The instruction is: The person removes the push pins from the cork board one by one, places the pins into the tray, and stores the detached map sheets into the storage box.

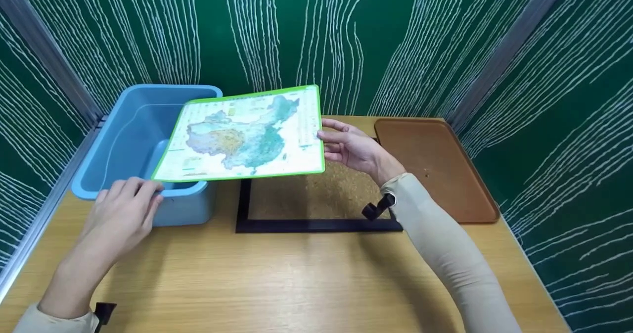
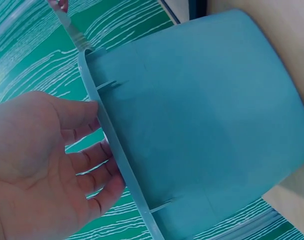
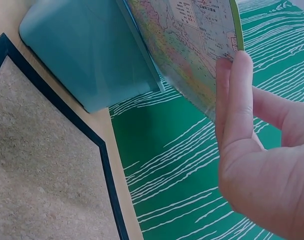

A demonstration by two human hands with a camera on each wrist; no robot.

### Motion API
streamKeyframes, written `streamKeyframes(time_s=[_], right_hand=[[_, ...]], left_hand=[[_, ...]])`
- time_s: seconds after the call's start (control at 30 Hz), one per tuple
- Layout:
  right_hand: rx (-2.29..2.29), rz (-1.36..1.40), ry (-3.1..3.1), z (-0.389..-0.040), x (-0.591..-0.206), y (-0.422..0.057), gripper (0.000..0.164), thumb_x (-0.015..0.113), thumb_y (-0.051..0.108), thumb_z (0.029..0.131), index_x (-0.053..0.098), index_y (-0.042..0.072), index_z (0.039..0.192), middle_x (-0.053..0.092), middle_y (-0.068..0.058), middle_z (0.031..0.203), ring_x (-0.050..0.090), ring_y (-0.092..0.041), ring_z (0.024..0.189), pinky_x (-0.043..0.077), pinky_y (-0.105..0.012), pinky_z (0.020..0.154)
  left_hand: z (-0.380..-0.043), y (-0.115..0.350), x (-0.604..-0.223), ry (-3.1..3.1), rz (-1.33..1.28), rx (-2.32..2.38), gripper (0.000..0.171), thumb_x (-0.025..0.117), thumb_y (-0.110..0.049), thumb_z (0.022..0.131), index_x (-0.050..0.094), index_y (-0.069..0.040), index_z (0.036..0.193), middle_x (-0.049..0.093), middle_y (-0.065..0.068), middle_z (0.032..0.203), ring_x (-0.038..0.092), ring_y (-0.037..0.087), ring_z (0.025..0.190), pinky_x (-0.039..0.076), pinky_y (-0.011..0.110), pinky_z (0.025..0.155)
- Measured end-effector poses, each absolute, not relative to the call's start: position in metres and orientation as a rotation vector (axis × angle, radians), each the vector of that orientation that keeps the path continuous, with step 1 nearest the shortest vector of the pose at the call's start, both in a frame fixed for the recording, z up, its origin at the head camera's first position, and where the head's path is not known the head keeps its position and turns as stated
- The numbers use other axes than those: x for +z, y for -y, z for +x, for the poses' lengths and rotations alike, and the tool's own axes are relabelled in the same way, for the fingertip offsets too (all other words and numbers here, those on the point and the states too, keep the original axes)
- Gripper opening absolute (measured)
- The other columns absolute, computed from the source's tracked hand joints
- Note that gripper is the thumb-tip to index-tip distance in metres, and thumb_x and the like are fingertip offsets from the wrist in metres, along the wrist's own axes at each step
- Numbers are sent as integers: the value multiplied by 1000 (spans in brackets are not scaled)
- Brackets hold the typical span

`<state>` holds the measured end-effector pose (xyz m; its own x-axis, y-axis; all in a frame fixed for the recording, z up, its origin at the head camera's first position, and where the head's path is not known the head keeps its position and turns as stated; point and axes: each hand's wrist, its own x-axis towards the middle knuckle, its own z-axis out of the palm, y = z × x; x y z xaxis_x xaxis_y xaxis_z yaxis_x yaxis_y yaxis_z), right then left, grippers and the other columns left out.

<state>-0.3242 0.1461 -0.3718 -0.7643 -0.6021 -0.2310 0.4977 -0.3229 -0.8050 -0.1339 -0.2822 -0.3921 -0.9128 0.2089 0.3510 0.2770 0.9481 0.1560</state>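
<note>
A map sheet with a bright green border (image 1: 242,140) is held up in the air, its left part over the opening of a blue plastic bin (image 1: 185,190). My right hand (image 1: 356,147) pinches the sheet's right edge between thumb and fingers. In the right wrist view, the printed underside of the map (image 3: 191,45) shows beside the fingers (image 3: 236,95). At the bin's near left rim, my left hand (image 1: 121,207) grips the edge. From the left wrist, thumb and fingertips are seen right at the rim (image 2: 114,135).
Under the map lies a cork board with a black frame (image 1: 316,225), partly hidden by the sheet and right hand. A brown tray (image 1: 430,167) sits to its right on the wooden table (image 1: 277,278). Green walls with white wavy lines (image 1: 395,26) stand behind and at both sides.
</note>
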Motion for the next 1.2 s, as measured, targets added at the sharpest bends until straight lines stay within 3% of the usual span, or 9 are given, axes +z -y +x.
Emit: streamKeyframes(time_s=[1.2], right_hand=[[-2124, -281, -1172, -324, -360, -71, 35, 59, 5, 102, 57, 6, 137, 71, -18, 107, 73, -23, 72, 60, -32, 64]], left_hand=[[-134, 282, -391, 2795, -336, -298, 21, 58, -16, 103, 61, -5, 121, 58, 19, 113, 49, 42, 108, 39, 52, 80]])
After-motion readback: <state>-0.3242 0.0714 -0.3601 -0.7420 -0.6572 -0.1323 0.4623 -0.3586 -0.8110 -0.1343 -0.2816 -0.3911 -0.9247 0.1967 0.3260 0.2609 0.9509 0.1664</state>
